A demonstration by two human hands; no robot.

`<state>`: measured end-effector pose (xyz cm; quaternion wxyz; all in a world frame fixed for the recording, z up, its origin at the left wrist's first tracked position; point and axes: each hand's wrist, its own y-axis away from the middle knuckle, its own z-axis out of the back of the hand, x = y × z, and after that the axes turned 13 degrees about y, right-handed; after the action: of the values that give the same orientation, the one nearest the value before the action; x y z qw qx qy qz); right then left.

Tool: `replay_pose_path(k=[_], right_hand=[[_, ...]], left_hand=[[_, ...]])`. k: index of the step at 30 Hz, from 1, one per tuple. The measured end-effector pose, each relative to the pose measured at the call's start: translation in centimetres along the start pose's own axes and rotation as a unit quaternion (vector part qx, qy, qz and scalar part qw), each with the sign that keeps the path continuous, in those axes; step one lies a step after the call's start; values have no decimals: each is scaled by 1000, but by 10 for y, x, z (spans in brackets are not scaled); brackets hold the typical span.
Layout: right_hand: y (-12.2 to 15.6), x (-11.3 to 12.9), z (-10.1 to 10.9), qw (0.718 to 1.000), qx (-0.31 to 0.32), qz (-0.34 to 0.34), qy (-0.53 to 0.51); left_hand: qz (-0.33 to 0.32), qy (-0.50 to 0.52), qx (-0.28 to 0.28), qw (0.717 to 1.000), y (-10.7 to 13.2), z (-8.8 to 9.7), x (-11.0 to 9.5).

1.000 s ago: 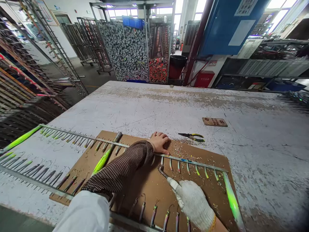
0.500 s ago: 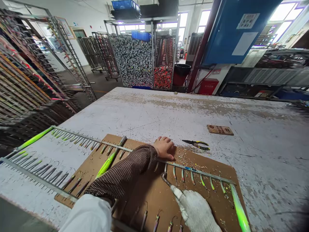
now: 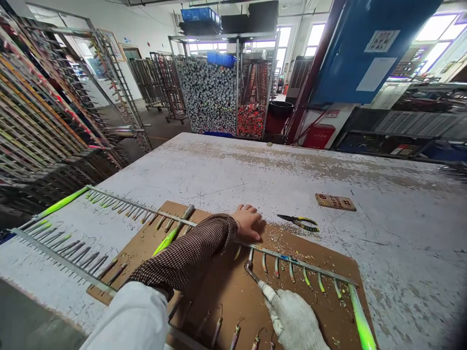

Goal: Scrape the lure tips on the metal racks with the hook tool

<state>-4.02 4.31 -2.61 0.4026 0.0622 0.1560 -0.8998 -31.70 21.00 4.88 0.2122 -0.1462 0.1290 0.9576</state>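
Note:
A long rack point(image 3: 310, 265) lies across the bench, with small painted, wire-ended pieces hanging in rows along its metal bars. My bare left hand point(image 3: 249, 222) rests over the far bar, palm down, fingers spread towards the bench top. A brown checked sleeve covers that forearm and hides part of the rack. My right hand point(image 3: 294, 313), in a white glove, is closed around a bent metal tool point(image 3: 252, 273). The tool's dark curved tip is at the top of one hanging piece, just under the bar. Its handle is hidden in the glove.
Under the rack lies a brown board point(image 3: 219, 321) scattered with chips. Yellow-and-black pliers point(image 3: 299, 222) and a small printed plate point(image 3: 335, 201) lie on the white bench point(image 3: 226, 167). Loaded racks point(image 3: 47, 112) stand at left; a blue cabinet point(image 3: 375, 53) hangs beyond the bench.
The view has shifted slightly, so the scene sits a little differently in frame. Both hands and the tool keep nearly the same place on the rack.

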Motion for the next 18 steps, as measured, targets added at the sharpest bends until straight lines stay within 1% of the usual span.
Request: replay_pose_path(k=[3,5,7,11,13,15,18], right_hand=[[0,-1,-1,1000,7,0,6],[-1,-1,-1,1000,8,-3,1],[-1,-2,-1,1000,5,-2,-2],[-3,-2,5,999,-28,9,16],[-7,-2,13,998,-47,20,24],[-14,1,24,997,-59,34,23],[-30,11,40,996,-59,69,6]], left_hand=[[-41,-10,22,999,-8,-9,-14],[-45,-26,33,998,-7,-9,-14],[-35,-39,28,998,-1,-5,-6],[-7,-30,-5,1000,24,9,26],[23,-10,-25,999,39,13,41],[52,3,-45,998,52,14,51],[72,11,-65,995,64,12,58]])
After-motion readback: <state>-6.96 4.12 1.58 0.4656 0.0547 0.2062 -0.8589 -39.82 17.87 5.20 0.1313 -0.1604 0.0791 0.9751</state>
